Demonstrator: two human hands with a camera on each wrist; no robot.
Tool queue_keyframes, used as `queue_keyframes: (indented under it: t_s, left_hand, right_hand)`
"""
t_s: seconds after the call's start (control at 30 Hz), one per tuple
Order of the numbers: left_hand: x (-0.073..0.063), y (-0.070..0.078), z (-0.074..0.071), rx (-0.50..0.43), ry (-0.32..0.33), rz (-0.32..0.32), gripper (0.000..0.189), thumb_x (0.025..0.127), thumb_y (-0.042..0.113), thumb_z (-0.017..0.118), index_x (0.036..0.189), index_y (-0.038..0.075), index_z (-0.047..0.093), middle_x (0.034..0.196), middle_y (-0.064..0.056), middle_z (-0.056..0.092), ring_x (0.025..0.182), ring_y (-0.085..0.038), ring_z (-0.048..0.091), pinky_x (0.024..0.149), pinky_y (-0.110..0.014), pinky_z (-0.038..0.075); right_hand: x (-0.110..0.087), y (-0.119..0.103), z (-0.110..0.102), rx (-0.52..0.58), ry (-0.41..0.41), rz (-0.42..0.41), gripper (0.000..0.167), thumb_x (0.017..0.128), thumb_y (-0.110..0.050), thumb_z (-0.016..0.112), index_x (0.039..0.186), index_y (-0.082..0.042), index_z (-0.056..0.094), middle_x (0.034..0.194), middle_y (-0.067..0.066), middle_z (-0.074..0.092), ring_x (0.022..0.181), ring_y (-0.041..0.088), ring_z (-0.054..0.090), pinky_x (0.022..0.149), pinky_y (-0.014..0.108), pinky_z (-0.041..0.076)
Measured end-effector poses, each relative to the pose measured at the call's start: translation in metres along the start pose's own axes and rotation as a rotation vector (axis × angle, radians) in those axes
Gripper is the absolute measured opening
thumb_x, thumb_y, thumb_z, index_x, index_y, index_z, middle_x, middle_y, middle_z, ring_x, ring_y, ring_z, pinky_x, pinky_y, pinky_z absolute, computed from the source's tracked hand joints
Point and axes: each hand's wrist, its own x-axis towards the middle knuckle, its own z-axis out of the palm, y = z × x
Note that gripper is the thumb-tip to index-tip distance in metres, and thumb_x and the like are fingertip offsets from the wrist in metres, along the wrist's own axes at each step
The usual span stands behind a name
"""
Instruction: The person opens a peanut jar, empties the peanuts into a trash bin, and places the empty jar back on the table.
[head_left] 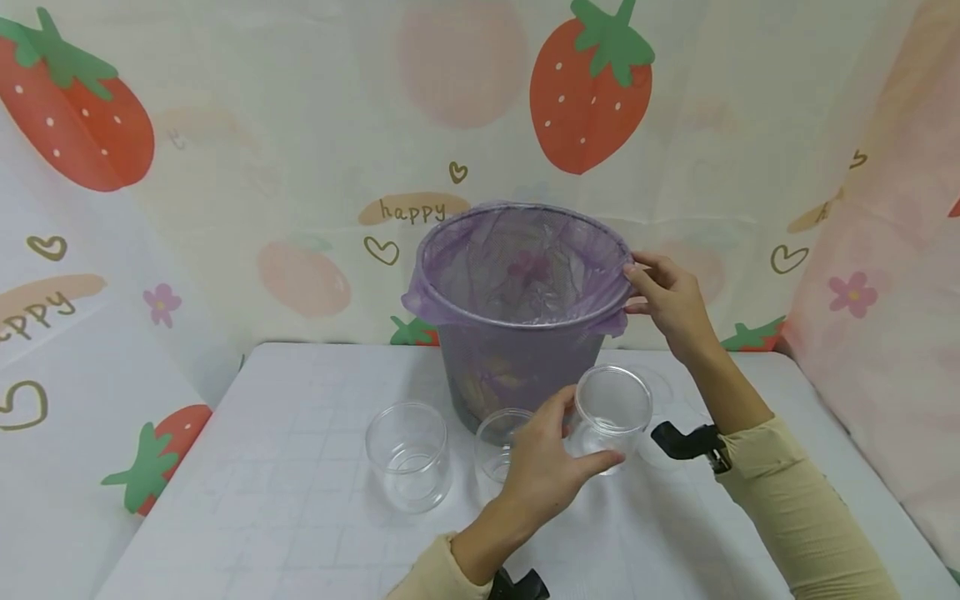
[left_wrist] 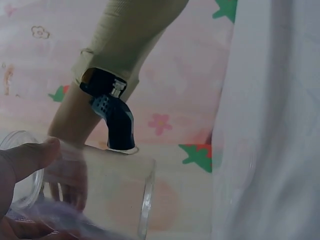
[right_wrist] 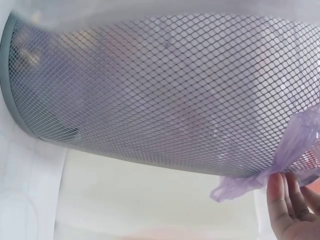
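Observation:
A mesh trash can (head_left: 517, 367) lined with a purple plastic bag (head_left: 450, 304) stands on the table, its mouth facing up. My right hand (head_left: 671, 304) grips the bag-covered rim on the right side. In the right wrist view, fingers (right_wrist: 287, 200) touch the bunched purple bag (right_wrist: 295, 145) against the mesh (right_wrist: 165, 100). My left hand (head_left: 543, 462) holds a clear cylindrical jar (head_left: 611, 408) in front of the can, thumb on the near side. The left wrist view shows the thumb (left_wrist: 35, 155) on this see-through jar (left_wrist: 115, 190).
A clear jar (head_left: 408, 458) stands on the white table (head_left: 300, 500) left of the can. Another clear jar (head_left: 495, 454) is partly hidden behind my left hand. Faint clear round outlines show right of the held jar. A strawberry-print curtain (head_left: 315, 125) hangs behind.

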Motion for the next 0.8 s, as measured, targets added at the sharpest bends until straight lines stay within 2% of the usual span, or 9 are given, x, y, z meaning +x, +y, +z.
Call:
queue_keyframes:
  t_s: [0.17,0.27,0.53,0.67,0.8]
  left_hand:
    - [0.001,0.003,0.010,0.041,0.017,0.003,0.071,0.069,0.027,0.089,0.129,0.011,0.055,0.116,-0.003,0.066,0.105,-0.015,0.063,0.088,-0.027,0.052]
    - [-0.001,0.004,0.016,0.075,0.027,-0.031,0.073,0.070,0.028,0.088,0.131,0.009,0.053,0.120,-0.005,0.066,0.109,-0.018,0.062,0.094,-0.032,0.050]
    - [-0.006,0.001,0.030,0.148,0.035,-0.082,0.076,0.074,0.029,0.085,0.136,0.005,0.047,0.127,-0.011,0.063,0.116,-0.026,0.060,0.099,-0.038,0.049]
    - [-0.009,-0.001,0.037,0.149,0.016,-0.106,0.079,0.076,0.029,0.083,0.139,0.003,0.044,0.132,-0.014,0.059,0.122,-0.029,0.057,0.102,-0.041,0.047]
    - [-0.013,-0.002,0.044,0.111,0.034,-0.132,0.083,0.075,0.028,0.084,0.143,0.004,0.041,0.134,-0.014,0.058,0.123,-0.029,0.056,0.103,-0.042,0.047]
  right_hand:
    - [0.000,-0.001,0.000,-0.034,-0.001,-0.003,0.058,0.098,-0.028,0.059,0.142,0.006,0.042,0.096,-0.012,0.064,0.082,0.001,0.063,0.070,0.016,0.056]
    - [-0.001,-0.001,-0.001,-0.031,-0.002,0.000,0.059,0.098,-0.027,0.059,0.142,0.006,0.041,0.096,-0.012,0.063,0.082,0.001,0.063,0.070,0.016,0.056]
    - [-0.001,-0.001,-0.001,-0.035,-0.008,-0.003,0.058,0.098,-0.027,0.059,0.141,0.008,0.041,0.095,-0.011,0.063,0.082,0.001,0.063,0.069,0.016,0.056]
    - [0.000,-0.002,-0.001,-0.056,-0.015,-0.005,0.058,0.098,-0.027,0.058,0.141,0.007,0.041,0.096,-0.011,0.062,0.082,0.001,0.063,0.070,0.016,0.056]
    - [0.000,-0.002,-0.001,-0.076,-0.018,-0.001,0.057,0.098,-0.027,0.058,0.141,0.007,0.041,0.095,-0.012,0.062,0.082,0.001,0.063,0.071,0.017,0.056]
